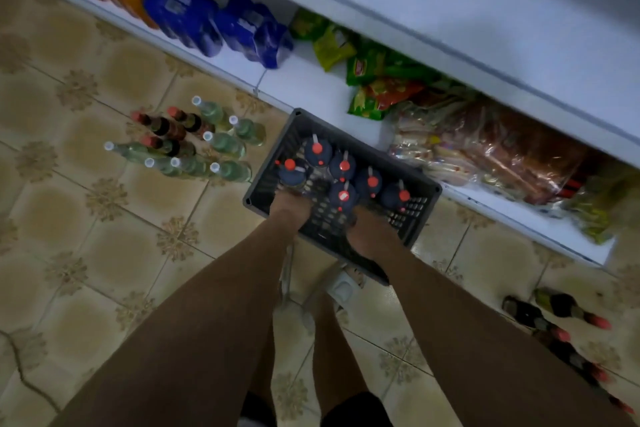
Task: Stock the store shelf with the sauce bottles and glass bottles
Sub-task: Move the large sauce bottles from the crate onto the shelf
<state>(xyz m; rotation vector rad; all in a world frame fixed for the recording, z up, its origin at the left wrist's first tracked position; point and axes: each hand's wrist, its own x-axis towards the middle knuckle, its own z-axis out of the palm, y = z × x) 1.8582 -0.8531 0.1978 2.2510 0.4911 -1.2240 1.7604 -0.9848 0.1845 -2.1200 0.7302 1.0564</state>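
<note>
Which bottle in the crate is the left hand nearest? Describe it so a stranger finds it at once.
Start at the dark plastic crate on the floor against the bottom shelf. Six red-capped dark bottles stand inside. The one wanted stands at the crate's left side, just beyond the left hand, apart from the other five clustered to its right.

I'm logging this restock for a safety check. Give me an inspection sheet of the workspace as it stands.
Surface: patterned tile floor; white bottom shelf.
Job's things: dark crate with six red-capped bottles; clear and dark bottles standing on floor; dark bottles lying at right.
Clutter: blue packs, green snack bags, wrapped bread on shelf.
Grippers: left hand and right hand reach into crate; grip unclear.
Cables: nothing seen.
Surroundings: upper shelf.
</note>
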